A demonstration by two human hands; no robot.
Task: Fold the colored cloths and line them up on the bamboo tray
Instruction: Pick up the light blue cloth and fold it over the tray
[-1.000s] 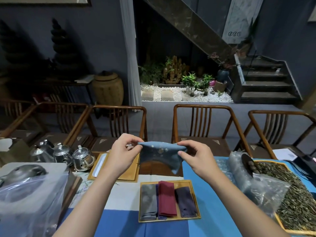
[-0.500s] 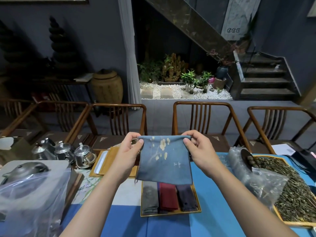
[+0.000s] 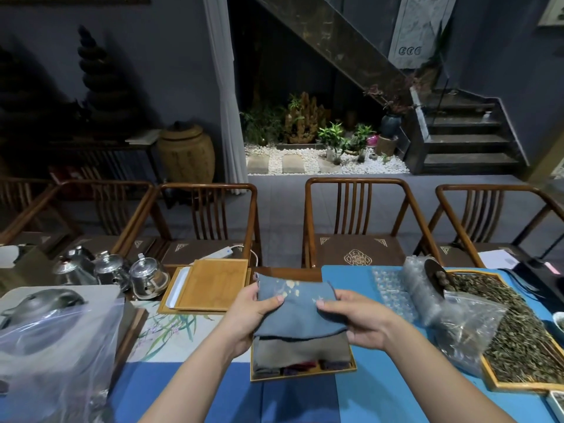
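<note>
From the head camera, two bare hands hold a blue cloth [image 3: 300, 312] between them, just above a bamboo tray [image 3: 305, 374] on the desk. The left hand [image 3: 250, 312] has its grip clamped on the cloth's left edge, thumb on top; the right hand [image 3: 357, 315] has its grip clamped on the right edge the same way. The cloth is dusty blue with pale gold blossom marks near its far edge, and it is doubled over, so a grey underside layer hangs below the grips and drapes over the tray. Under that hanging layer, only the near ends of the folded cloths [image 3: 300, 365] on the tray show: grey, red and dark purple, side by side. How much of the tray they fill is hidden. Left of the grips lies a second, empty wooden tray [image 3: 213, 283], with metal teapots [image 3: 149, 277] beyond it and a clear plastic bag [image 3: 55, 346] at the near left. Right of the grips are bubble wrap [image 3: 393, 288] and a tray of dried tea leaves [image 3: 512, 334]. The desk [image 3: 381, 401] is covered in blue mats. Beyond it stand wooden chairs [image 3: 354, 215], a dim grey room, a staircase and a small pebble garden.
</note>
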